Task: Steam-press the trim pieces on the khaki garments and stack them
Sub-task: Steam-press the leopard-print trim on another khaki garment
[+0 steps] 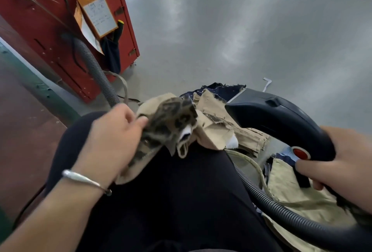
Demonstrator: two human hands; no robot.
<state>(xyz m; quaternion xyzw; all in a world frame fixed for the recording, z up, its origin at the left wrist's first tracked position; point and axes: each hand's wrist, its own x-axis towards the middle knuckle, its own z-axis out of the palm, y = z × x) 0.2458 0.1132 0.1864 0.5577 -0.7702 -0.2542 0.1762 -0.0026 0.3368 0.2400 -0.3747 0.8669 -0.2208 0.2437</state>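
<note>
A pale grey concrete floor [231, 30] fills the upper part of the view, and a red metal cabinet [40, 26] stands at the upper left with an orange-framed paper card [96, 8] hanging on its side and a grey ribbed hose [94, 66] running down in front of it. The person sits with black-clad legs [165, 187] stretched forward.

The left hand [112, 141], a silver bangle [82, 179] on its wrist, holds a crumpled khaki garment piece with a dark leopard-patterned trim [171, 123] above the lap; its fingers [141, 121] are curled into the cloth, thumb pressed on the patterned part. The image is blurred here, so the exact fold of the cloth cannot be told.

Just beyond that piece, a loose pile of khaki garments [227, 129] lies on the floor past the knees, with dark navy fabric [221, 88] behind it. More khaki cloth [291, 191] lies at the lower right beside the right leg.

The right hand [342, 157] grips the curved dark-blue handle of a steam iron [281, 119], fingers wrapped round it and the thumb lying just below a red round button [300, 152]. A black ribbed steam hose [281, 209] leads from the handle down towards the lower right edge, crossing over the khaki cloth.
</note>
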